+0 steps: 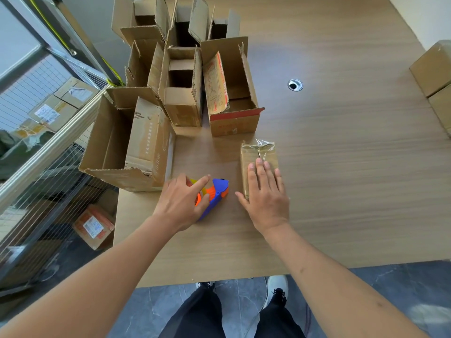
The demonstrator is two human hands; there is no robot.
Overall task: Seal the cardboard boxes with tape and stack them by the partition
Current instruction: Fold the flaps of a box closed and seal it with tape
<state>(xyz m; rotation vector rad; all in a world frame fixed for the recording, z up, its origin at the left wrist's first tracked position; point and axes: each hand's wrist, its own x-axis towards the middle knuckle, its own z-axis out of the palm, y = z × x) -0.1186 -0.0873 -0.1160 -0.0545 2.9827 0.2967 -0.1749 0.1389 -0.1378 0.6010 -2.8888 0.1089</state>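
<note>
A small taped cardboard box [258, 153] lies on the wooden table [341, 167] in front of me. My right hand [266, 193] rests flat on its near end, fingers straight. To its left lies a blue and orange tape dispenser [218, 191]. My left hand [183, 201] lies over the dispenser with its fingers curled round the tape roll and the index finger stretched across the top. Several open cardboard boxes [180, 91] stand at the table's back left, flaps up.
Sealed boxes [436, 76] are stacked at the table's right edge. A round cable hole [295, 84] sits mid-table. A wire-mesh partition [36, 147] with a metal rail runs along the left, with labelled boxes behind and below it. My feet stand at the near edge.
</note>
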